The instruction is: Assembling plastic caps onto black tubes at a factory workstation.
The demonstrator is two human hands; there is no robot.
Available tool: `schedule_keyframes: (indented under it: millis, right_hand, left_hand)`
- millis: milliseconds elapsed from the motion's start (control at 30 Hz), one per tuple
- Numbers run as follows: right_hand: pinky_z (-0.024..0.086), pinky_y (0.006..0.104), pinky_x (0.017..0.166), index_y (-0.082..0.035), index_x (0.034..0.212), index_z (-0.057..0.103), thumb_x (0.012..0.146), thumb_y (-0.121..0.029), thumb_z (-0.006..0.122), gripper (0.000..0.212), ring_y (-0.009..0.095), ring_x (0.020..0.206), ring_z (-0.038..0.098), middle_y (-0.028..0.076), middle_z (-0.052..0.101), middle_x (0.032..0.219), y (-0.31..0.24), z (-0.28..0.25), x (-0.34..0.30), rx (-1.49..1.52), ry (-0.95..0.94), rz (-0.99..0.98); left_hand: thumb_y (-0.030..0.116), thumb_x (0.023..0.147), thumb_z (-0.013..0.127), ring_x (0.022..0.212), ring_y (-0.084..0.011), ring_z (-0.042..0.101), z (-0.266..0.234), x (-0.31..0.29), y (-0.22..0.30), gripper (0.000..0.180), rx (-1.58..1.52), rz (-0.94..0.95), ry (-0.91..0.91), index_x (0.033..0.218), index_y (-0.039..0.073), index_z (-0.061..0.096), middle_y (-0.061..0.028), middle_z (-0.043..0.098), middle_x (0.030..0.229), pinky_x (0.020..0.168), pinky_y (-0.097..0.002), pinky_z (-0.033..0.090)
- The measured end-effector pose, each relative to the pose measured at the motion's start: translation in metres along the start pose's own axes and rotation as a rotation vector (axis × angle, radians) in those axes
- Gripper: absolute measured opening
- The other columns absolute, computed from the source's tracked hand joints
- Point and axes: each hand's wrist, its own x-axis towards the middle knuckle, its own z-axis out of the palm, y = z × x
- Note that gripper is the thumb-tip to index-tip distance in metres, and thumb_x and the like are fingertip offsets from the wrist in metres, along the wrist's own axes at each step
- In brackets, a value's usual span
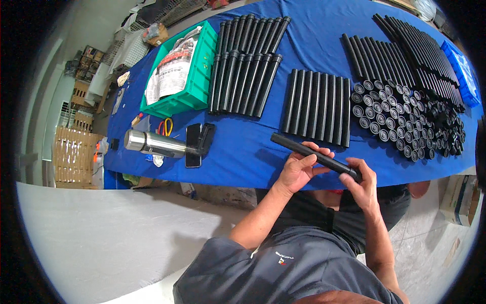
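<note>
A black tube (293,145) is held slantwise over the front edge of the table, its far end pointing up and left. My left hand (299,169) grips it around the middle, thumb on top. At the tube's lower right end, my right hand (363,183) closes its fingers and thumb around the tip, which hides part of that end. Just beyond my hands lies a row of black tubes (318,106) side by side. To the right of that row spread many round black caps (390,109) with ringed faces.
Capped black tubes (245,71) lie in two rows beside a green crate (200,81) holding newspaper. A steel thermos (157,144) and a phone (193,147) rest at left on the blue cloth (243,147). More tubes (420,45) and a blue tray (463,76) are at far right.
</note>
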Motion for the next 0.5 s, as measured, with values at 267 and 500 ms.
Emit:
schedule_keyframes:
  millis: [267,500]
  right_hand:
    - [0.05,0.0354,0.081,0.0,0.114,0.061,0.074,-0.013,0.081,0.047,0.029,0.094,0.064,0.015,0.064,0.103,0.007,-0.013,0.001,0.166,-0.097,0.316]
    - [0.048,0.0279,0.062,0.003,0.101,0.065,0.081,-0.012,0.073,0.025,0.014,0.068,0.059,0.006,0.062,0.073,0.004,-0.007,-0.002,-0.013,0.064,-0.112]
  left_hand:
    - [0.009,0.093,0.064,0.126,-0.0382,0.054,-0.004,0.002,-0.002,0.027,-0.002,0.005,-0.04,0.12,0.01,0.06,-0.0192,0.063,0.124,0.098,-0.0571,0.053]
    - [0.01,0.093,0.064,0.125,-0.0396,0.055,-0.004,0.001,0.001,0.026,-0.002,0.0,-0.033,0.118,0.01,0.061,-0.0182,0.063,0.125,0.098,-0.0576,0.052]
